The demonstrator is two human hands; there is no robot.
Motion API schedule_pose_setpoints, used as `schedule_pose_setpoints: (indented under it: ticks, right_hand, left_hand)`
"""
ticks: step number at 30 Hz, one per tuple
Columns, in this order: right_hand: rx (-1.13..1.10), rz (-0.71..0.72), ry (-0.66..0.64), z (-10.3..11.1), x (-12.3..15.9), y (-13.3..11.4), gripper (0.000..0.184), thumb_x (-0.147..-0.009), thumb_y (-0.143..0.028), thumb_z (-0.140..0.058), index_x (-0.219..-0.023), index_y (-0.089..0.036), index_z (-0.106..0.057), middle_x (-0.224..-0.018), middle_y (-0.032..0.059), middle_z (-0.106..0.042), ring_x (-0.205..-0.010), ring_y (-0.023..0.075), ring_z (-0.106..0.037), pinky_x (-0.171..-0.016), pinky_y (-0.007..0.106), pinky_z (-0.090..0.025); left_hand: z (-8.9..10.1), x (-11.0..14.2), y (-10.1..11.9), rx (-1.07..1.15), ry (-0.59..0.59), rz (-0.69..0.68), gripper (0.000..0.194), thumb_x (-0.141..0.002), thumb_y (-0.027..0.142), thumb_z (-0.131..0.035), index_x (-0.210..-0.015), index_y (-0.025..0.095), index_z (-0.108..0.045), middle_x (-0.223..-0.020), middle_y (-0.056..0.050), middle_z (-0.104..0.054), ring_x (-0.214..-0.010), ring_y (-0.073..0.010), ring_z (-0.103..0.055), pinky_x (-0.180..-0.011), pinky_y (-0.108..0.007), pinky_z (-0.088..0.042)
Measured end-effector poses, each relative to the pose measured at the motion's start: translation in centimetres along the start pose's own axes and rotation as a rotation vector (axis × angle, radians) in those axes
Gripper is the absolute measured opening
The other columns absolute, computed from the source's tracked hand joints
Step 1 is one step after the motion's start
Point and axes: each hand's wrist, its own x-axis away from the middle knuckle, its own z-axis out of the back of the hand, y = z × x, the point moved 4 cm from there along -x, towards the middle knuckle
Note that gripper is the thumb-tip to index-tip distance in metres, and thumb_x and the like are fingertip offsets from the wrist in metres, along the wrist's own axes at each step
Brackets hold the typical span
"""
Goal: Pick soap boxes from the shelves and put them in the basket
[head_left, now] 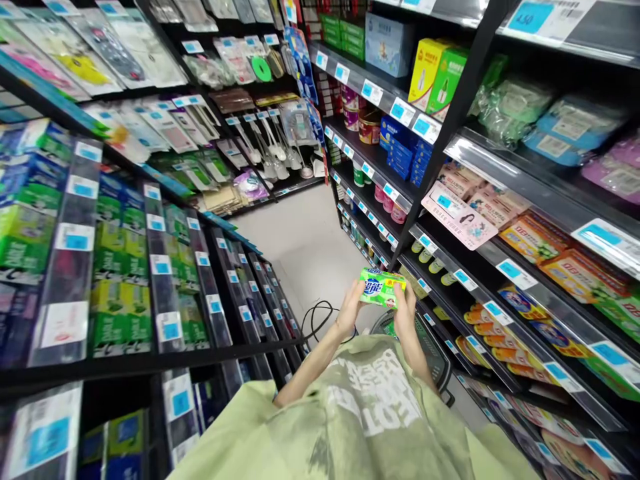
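Note:
Both hands grip a bright green soap pack [381, 288] with blue lettering and a yellow end, in the middle of the head view. My left hand [351, 303] closes on its left end, and my right hand [406, 301] closes on its right end. The pack is tilted slightly, with its printed face turned up toward me. A dark shopping basket [440, 363] sits low behind my right forearm; some green contents show in it, partly hidden by the arm and shirt. Close to my left hand, a thin black cord [316, 319] loops above the floor.
Shelves of toothpaste-like boxes [123, 267] rise close on my left. Along the right, shelves [493, 327] hold soap packs and bottles, with price tags on their edges. A rack of hanging kitchen tools [277, 150] stands at the far end of the pale aisle floor [300, 233].

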Motion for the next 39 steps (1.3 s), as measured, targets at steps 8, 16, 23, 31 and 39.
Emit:
schedule_pose_setpoints:
  ticks: [8,16,23,31,39]
  right_hand:
    - [-0.055,-0.102,0.042,-0.1,0.5,1.9,0.051,-0.091,-0.067,-0.072,-0.118,-0.024,-0.071,-0.117,0.0105,-0.081,-0.103,0.0294,-0.079,-0.084,0.041,-0.067]
    - [-0.007,-0.120,-0.011,0.1,0.1,3.1,0.050,-0.096,-0.069,-0.066,-0.121,-0.026,-0.069,-0.119,0.0105,-0.080,-0.102,0.0291,-0.081,-0.077,0.041,-0.069]
    - [0.032,-0.040,-0.118,-0.8,0.6,2.1,0.063,-0.076,-0.053,-0.093,-0.126,-0.025,-0.067,-0.124,0.0096,-0.079,-0.106,0.0291,-0.079,-0.086,0.042,-0.069]
    - [0.197,0.483,0.021,-2.2,2.2,0.8,0.074,-0.071,-0.038,-0.099,-0.132,-0.025,-0.058,-0.136,0.0139,-0.072,-0.126,0.0314,-0.072,-0.106,0.049,-0.063]
    - [0.457,0.664,-0.139,-1.9,2.2,0.2,0.079,-0.074,-0.035,-0.100,-0.141,-0.028,-0.059,-0.151,0.0151,-0.064,-0.143,0.0347,-0.062,-0.121,0.057,-0.052]
  left_hand:
    - [1.3,0.0,-0.2,-0.105,0.028,-0.023,0.067,-0.081,0.080,-0.078,-0.102,0.017,-0.075,-0.100,-0.010,-0.076,-0.098,-0.0282,-0.072,-0.083,-0.041,-0.063]
    - [1.9,-0.1,-0.1,-0.149,0.053,-0.008,0.068,-0.078,0.082,-0.078,-0.097,0.017,-0.073,-0.096,-0.009,-0.075,-0.093,-0.0259,-0.071,-0.076,-0.037,-0.064]
    - [2.9,-0.4,0.8,-0.142,0.112,-0.079,0.062,-0.078,0.076,-0.084,-0.100,0.020,-0.071,-0.093,-0.005,-0.075,-0.086,-0.0217,-0.071,-0.072,-0.030,-0.058]
    - [0.1,0.0,0.9,0.255,0.029,0.012,0.067,-0.073,0.061,-0.097,-0.120,0.021,-0.070,-0.126,-0.011,-0.079,-0.112,-0.0290,-0.077,-0.097,-0.040,-0.063]
    - [-0.2,0.9,1.6,0.191,0.213,-0.193,0.093,-0.063,0.045,-0.104,-0.144,0.027,-0.062,-0.132,-0.010,-0.076,-0.114,-0.0280,-0.076,-0.099,-0.038,-0.063]
